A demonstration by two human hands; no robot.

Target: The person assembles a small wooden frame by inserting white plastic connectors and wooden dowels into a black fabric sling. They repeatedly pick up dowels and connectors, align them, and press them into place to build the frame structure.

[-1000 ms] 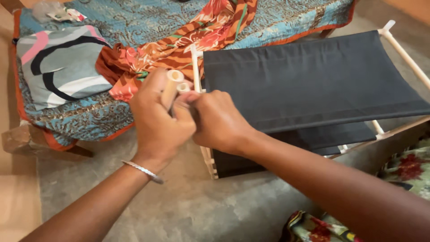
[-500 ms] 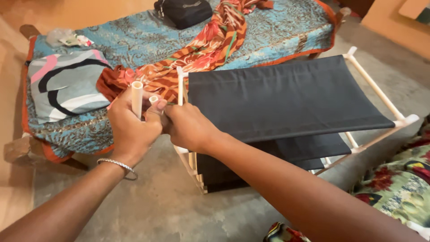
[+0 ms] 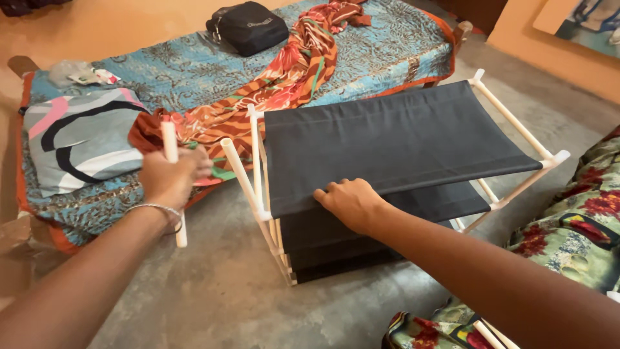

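Note:
A rack with a white tube frame (image 3: pixel 516 123) and dark grey fabric shelves (image 3: pixel 394 139) stands on the concrete floor. My left hand (image 3: pixel 169 179) grips one loose white tube (image 3: pixel 173 187), held nearly upright to the left of the rack. My right hand (image 3: pixel 349 203) rests palm down on the front edge of the top fabric shelf, fingers spread. Another white tube (image 3: pixel 244 184) leans at the rack's front left corner, its lower end at a white corner joint (image 3: pixel 263 213).
A low bed with a blue patterned cover (image 3: pixel 194 71) lies behind, carrying an orange patterned cloth (image 3: pixel 284 77), a grey pillow (image 3: pixel 77 139) and a black bag (image 3: pixel 248 27). Floral fabric (image 3: pixel 575 239) lies at the right. More white tubes (image 3: pixel 491 336) show at the bottom edge.
My hands have come apart: the left drew a white tube away to the left, the right dropped onto the top shelf's front edge. The view pulled back, showing the whole rack.

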